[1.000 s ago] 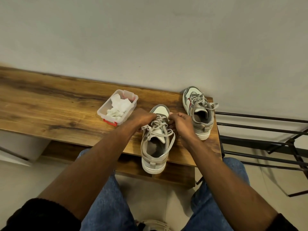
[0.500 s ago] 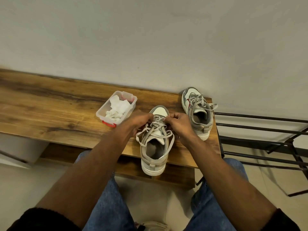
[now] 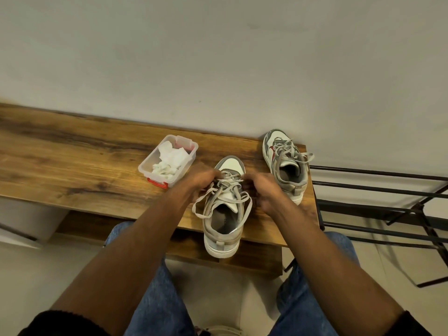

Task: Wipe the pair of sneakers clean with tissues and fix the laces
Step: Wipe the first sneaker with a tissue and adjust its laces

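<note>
A grey and white sneaker stands on the wooden bench, heel over the front edge, toe toward the wall. My left hand and my right hand flank its upper eyelets, and each pinches a strand of the grey lace. Loose lace loops hang down both sides of the shoe. The second sneaker sits at the bench's right end, its laces loosely tangled. A clear plastic box with red clips holds crumpled white tissues, left of the hands.
A pale wall rises right behind the bench. A black metal rack stands to the right of the bench. My knees in blue jeans are below the bench's front edge, over a light floor.
Both hands have shifted slightly along the lace near the upper eyelets. The loose loop on the shoe's left side has been drawn out longer. The shoe has barely moved.
</note>
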